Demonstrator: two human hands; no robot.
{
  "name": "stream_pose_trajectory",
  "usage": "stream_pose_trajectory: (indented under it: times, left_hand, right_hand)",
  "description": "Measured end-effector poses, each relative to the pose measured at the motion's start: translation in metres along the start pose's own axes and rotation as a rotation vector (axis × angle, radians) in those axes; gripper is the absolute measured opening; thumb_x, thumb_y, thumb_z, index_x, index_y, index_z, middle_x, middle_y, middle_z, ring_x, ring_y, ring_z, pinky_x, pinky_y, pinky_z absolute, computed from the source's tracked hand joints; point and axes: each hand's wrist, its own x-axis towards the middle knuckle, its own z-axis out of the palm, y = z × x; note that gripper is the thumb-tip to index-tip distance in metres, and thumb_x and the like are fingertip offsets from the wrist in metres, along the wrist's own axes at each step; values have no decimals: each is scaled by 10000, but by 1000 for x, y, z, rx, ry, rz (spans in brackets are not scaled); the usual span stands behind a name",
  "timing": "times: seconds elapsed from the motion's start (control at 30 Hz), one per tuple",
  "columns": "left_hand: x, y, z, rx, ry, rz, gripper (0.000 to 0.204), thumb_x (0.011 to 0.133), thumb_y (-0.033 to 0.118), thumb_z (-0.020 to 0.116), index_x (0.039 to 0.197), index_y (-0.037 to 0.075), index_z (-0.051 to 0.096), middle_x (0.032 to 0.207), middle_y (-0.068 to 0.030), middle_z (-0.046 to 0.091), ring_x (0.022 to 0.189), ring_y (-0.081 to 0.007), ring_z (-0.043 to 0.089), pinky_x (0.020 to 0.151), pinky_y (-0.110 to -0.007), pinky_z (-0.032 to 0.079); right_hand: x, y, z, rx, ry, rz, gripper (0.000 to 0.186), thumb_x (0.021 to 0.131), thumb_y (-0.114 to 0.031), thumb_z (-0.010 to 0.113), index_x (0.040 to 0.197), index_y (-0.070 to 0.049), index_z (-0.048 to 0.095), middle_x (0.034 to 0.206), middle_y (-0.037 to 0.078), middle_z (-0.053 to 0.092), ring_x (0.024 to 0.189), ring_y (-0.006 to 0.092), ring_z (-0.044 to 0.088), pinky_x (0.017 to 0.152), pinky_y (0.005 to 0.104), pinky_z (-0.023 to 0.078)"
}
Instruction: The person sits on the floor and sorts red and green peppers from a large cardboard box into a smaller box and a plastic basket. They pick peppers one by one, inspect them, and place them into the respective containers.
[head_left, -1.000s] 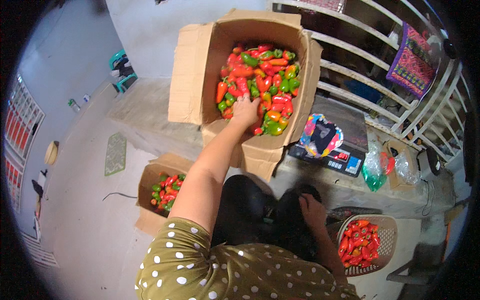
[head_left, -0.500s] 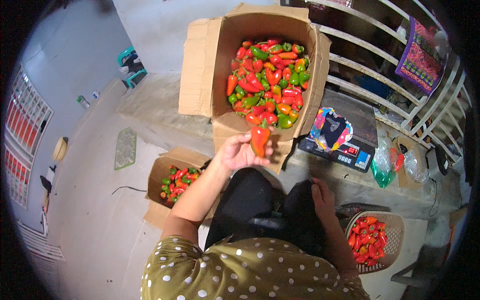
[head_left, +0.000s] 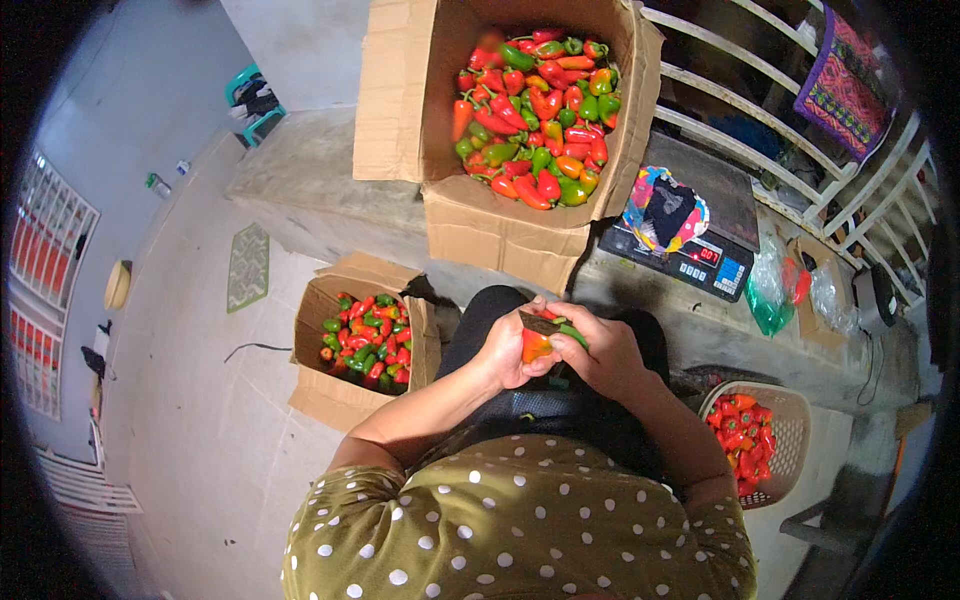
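Above my lap, my left hand [head_left: 510, 352] is closed around an orange-red pepper [head_left: 536, 346]. My right hand [head_left: 608, 356] meets it, gripping what looks like a small knife [head_left: 572, 334] with a green handle. Its dark, flat blade lies against the top of the pepper; fingers partly hide the contact. Just beyond my hands, a large open cardboard box [head_left: 510, 232] holds many red, green and orange peppers [head_left: 540, 125]. To the left on the floor, a smaller cardboard box [head_left: 330, 392] contains mixed red and green peppers [head_left: 368, 340].
At right, a perforated plastic basket [head_left: 790, 450] holds red peppers [head_left: 742, 440]. A digital scale [head_left: 690, 262] on the ledge carries a colourful cloth-lined bundle [head_left: 665, 208]. Plastic bags [head_left: 775, 285] lie beside it, below white metal railings [head_left: 740, 95]. A patterned mat [head_left: 249, 268] lies left.
My left hand has drawn the pepper back from the big box to above my lap. My right hand has come up from my right knee to meet it with the knife.
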Motion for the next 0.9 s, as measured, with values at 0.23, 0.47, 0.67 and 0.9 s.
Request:
stream_pose_trajectory:
  times: [0.23,0.47,0.67,0.9]
  left_hand:
    - [-7,-1,5,22,-22,42,390,933,393,350,865,37,495,581,-115,508,313,-148,366,272,-224,247]
    - [-45,16,-1,355,-307,326,458,923,418,358,826,6,531,582,-132,518,405,-179,467,338,-250,347]
    - [-78,82,-105,473,384,556,586,901,554,317,996,26,552,777,-98,574,539,-164,530,450,-256,417]
    - [-72,107,-298,1431,1308,522,648,808,462,545,1234,-11,422,1262,-238,419,1174,-380,386,987,-445,298]
  right_hand:
    - [-5,-5,-2,-44,-6,3,397,818,-312,571,1157,-115,515,894,156,631,765,323,628,636,384,500]
    - [-17,68,-7,-153,65,310,340,884,-313,484,1161,-121,526,898,184,622,795,372,604,670,434,484]
    - [-61,103,-29,-58,326,416,337,906,-332,451,1121,-94,554,956,203,613,813,400,593,719,432,474]
    - [-82,127,3,-275,153,605,365,889,-379,464,1084,-92,578,970,173,623,836,370,600,741,438,473]
